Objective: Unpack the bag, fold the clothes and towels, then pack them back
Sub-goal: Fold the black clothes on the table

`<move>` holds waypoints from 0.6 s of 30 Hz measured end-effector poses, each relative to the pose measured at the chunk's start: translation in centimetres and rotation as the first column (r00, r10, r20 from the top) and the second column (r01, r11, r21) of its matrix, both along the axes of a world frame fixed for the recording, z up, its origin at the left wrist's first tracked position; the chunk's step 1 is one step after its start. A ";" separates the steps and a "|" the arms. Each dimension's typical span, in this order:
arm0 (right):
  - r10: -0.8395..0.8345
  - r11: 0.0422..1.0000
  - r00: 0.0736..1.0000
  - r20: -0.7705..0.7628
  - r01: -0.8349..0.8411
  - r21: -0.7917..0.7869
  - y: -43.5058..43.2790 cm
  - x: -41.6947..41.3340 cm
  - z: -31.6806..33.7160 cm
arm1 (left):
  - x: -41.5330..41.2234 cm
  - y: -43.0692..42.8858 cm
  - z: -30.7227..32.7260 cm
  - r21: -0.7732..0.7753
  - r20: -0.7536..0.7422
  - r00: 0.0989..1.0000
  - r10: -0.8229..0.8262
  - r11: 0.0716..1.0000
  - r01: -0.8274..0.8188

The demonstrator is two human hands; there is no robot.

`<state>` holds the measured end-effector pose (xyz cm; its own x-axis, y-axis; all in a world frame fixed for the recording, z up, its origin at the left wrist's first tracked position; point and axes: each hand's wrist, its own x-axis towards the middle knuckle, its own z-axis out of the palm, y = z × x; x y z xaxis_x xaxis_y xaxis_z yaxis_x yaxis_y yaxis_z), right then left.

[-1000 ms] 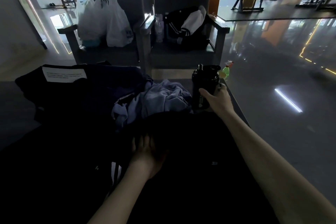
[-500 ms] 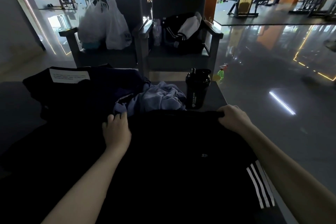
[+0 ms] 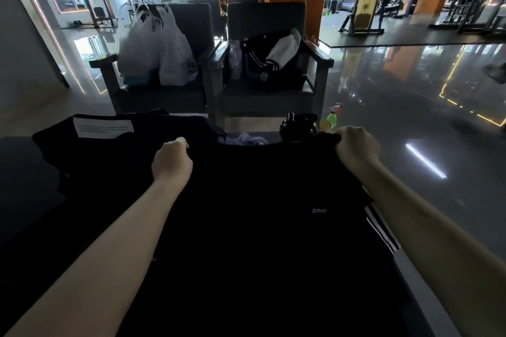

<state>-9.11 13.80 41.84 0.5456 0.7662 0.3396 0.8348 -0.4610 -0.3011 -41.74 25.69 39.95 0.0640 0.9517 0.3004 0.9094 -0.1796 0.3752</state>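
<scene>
Black fabric fills our view: we hold a black garment (image 3: 246, 227) by its far edge, which runs left to right between our fists. Its length runs back toward us over the table (image 3: 19, 161). Our left hand (image 3: 171, 161) and right hand (image 3: 356, 145) are each curled tight on that edge. White stripes run down its right side. The frame cuts off its near end, and in this gloom it is perhaps a shirt. The raised edge hides most of a lavender cloth (image 3: 246, 141) and the lower part of a black bottle (image 3: 298, 124).
</scene>
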 end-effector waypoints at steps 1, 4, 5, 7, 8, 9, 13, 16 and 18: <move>0.004 1.000 0.999 -0.039 -0.005 -0.018 0.2 0.1 -0.9 | 0.2 0.3 -0.4 -0.078 0.033 0.999 -0.033 0.996 0.036; 0.037 0.999 0.982 -0.185 -0.043 -0.031 -0.3 -0.3 -3.6 | 0.6 0.0 -2.0 -0.363 0.078 0.979 -0.188 0.909 0.204; 0.058 0.998 0.973 -0.222 -0.065 -0.023 -0.7 -0.6 -4.4 | 0.5 -0.5 -2.8 -0.404 0.033 0.970 -0.242 0.884 0.234; 0.107 0.993 0.960 -0.260 -0.114 -0.013 -1.9 -1.3 -5.7 | 0.1 -1.8 -4.1 -0.341 -0.123 0.942 -0.313 0.904 0.256; 0.130 0.989 0.954 -0.270 -0.142 -0.025 -2.6 -1.7 -6.2 | -0.2 -2.6 -4.6 -0.286 -0.183 0.925 -0.334 0.918 0.274; 0.154 0.983 0.947 -0.282 -0.176 -0.053 -3.5 -2.2 -6.6 | -0.6 -3.5 -5.0 -0.258 -0.216 0.908 -0.359 0.918 0.302; 0.234 0.964 0.928 -0.290 -0.260 -0.055 -8.3 -4.9 -7.9 | -1.8 -8.4 -6.2 -0.366 -0.256 0.803 -0.538 0.823 0.434; 0.274 0.955 0.929 -0.249 -0.293 -0.042 -13.0 -7.6 -9.5 | -3.2 -13.0 -7.5 -0.376 -0.287 0.765 -0.576 0.803 0.463; 0.279 0.954 0.941 -0.193 -0.295 -0.061 -15.6 -9.1 -10.5 | -3.8 -15.5 -8.0 -0.359 -0.302 0.757 -0.580 0.804 0.474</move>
